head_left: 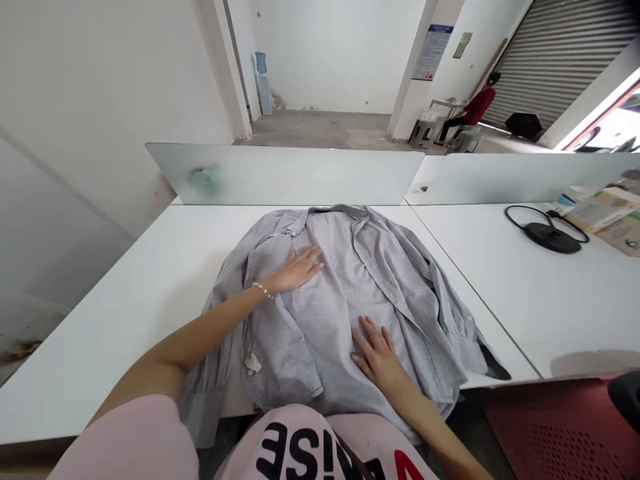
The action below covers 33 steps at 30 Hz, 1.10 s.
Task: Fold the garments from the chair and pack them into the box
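Gray button-up shirt [330, 300] is lying spread on the white worktop [125, 287], collar [337, 212] toward the frosted divider [290, 177], fronts parted, inside of the back showing. Reading: spreading out is looking mostly done, flattening is looking partial.

Left hand [299, 268] is resting palm down on the upper part, fingers extended, slightly apart; grip is holding nothing. Right hand [380, 357] is resting lower down, fingers spread; its grip is holding nothing either.

Left, judging by the lay: creases are running down the body, the right front is bunching into long folds, no fastened buttons are showing. Left sleeve [205, 407] is drooping over the near edge; right sleeve [467, 340] is slanting out toward that edge. Pink top [295, 415] is hiding part of the hem, so can't tell how it's sitting there.
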Each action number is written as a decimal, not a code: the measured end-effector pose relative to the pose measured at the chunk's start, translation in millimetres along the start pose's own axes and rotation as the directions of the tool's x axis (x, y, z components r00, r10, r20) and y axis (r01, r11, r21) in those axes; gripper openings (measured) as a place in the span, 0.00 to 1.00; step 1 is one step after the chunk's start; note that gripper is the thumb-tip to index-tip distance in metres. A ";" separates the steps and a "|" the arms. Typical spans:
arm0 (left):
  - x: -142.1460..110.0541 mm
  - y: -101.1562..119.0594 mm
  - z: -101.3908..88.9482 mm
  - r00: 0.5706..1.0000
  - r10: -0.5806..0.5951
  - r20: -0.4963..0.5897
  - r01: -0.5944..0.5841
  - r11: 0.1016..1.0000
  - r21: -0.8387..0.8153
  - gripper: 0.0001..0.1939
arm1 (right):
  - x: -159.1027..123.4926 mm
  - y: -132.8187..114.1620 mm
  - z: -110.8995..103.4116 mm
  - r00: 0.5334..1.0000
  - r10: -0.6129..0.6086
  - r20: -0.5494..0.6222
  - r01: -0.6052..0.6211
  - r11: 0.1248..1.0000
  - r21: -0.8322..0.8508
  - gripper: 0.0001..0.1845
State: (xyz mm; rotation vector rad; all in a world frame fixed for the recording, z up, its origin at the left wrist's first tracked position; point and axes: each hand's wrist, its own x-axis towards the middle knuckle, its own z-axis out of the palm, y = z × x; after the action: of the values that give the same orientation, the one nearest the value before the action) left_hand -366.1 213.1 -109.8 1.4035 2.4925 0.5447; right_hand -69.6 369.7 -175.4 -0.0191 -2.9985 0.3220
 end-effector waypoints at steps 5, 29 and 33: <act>-78.9 39.4 28.9 0.967 0.226 0.114 -0.232 0.971 0.049 0.33 | 0.6 -7.9 12.4 0.987 -0.042 -0.153 0.015 0.985 -0.172 0.26; -17.7 56.9 -25.7 0.907 0.396 0.144 -0.333 0.883 -0.330 0.17 | -61.9 98.7 -57.7 0.768 0.355 -0.534 -0.386 0.921 0.057 0.27; 85.2 54.3 -20.9 0.967 0.251 -0.043 -0.251 0.914 -0.317 0.12 | -69.5 101.5 -46.4 0.817 0.264 -0.513 -0.334 0.941 -0.049 0.29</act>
State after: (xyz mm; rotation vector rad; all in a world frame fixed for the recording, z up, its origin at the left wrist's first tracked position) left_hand -375.9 307.4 -69.2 1.5917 2.1088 0.9534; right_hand 5.1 476.8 -160.5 -0.5149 -2.4793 0.1105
